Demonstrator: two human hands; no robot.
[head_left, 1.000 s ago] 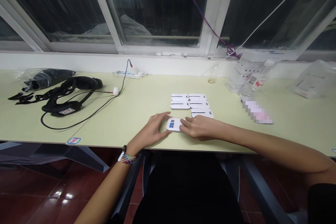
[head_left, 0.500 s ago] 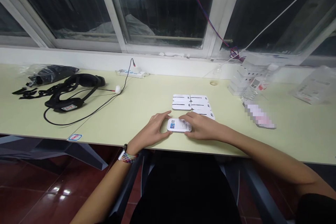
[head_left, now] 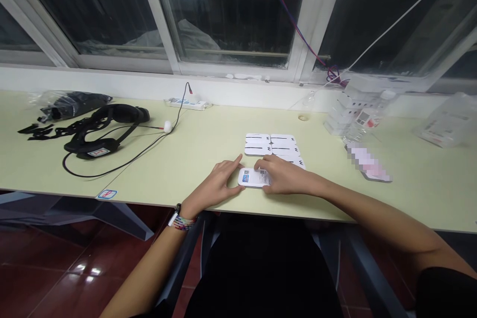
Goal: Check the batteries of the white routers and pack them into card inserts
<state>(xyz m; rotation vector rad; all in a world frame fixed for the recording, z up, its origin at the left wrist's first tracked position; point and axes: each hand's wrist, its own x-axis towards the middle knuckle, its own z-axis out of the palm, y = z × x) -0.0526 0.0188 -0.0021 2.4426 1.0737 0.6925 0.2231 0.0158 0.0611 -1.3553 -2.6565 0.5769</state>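
Observation:
A small white device (head_left: 253, 177) with a blue sticker and printed label lies face up near the front edge of the pale green table (head_left: 194, 149). My left hand (head_left: 218, 185) grips its left end between finger and thumb. My right hand (head_left: 281, 176) grips its right end, fingers curled over the top edge. Just behind lie several identical white devices (head_left: 271, 144) in a neat grid, each with a dark slot line.
A black headset with cable (head_left: 102, 131) and a bag of black straps (head_left: 65, 104) lie at the left. A power strip (head_left: 186, 104) sits by the window sill. Stacked white boxes and a plastic bottle (head_left: 354, 114) stand at the right, with a clear bag (head_left: 447, 121) beyond.
The white device went from mostly covered by my right hand to showing its whole label. Both hands shifted to hold its two ends. The camera tilted slightly.

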